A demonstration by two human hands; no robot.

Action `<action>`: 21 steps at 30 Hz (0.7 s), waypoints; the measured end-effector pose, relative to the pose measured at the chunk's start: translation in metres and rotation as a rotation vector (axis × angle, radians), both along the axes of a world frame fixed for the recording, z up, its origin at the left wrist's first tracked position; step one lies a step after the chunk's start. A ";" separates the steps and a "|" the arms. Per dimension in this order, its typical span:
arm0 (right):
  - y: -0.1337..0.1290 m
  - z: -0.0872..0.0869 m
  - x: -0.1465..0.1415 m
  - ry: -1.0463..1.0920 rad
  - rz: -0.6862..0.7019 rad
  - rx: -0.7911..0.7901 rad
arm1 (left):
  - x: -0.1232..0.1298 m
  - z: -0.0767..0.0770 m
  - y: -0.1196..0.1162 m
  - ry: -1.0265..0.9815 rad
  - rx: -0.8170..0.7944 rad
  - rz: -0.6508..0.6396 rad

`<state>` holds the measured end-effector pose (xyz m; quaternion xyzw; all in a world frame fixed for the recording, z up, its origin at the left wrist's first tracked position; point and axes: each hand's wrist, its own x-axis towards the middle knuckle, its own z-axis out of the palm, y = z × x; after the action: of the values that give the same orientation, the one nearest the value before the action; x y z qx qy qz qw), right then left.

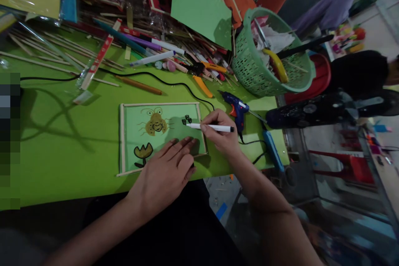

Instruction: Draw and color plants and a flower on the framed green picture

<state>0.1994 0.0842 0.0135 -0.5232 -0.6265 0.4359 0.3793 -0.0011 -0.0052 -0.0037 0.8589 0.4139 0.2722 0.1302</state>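
Now the right hand (pixel 220 131) pinches a white marker (pixel 215 127), fingers clamped on its barrel, its tip at small black marks (pixel 187 119) near the right edge of a stick-framed green card (pixel 131 122). The card lies near the front edge of the lime-green table (pixel 68 141). The left hand (pixel 165 168) rests flat across the card's lower part, fingers nearly together. A blue glue gun (pixel 239 110) lies beside the right hand.

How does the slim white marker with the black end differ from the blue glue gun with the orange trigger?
The white marker is straight and slim; the blue glue gun is bulkier and pistol-shaped. The marker is pinched in the right hand; the glue gun lies unheld on the green tabletop. Both tips point toward the picture's left.
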 end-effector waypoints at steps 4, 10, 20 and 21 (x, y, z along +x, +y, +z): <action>-0.001 0.000 0.000 -0.006 -0.003 -0.003 | 0.000 -0.001 -0.001 0.004 -0.009 -0.007; -0.002 0.001 -0.001 -0.032 -0.002 -0.013 | 0.000 0.000 0.000 0.005 0.008 -0.001; -0.003 0.003 -0.001 -0.046 0.005 0.000 | 0.000 0.000 0.000 -0.013 -0.005 -0.001; -0.003 0.002 0.000 -0.044 0.004 -0.001 | 0.000 0.000 0.000 -0.011 0.003 -0.001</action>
<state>0.1991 0.0812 0.0158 -0.5317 -0.6356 0.4253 0.3640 -0.0010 -0.0050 -0.0038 0.8577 0.4125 0.2776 0.1312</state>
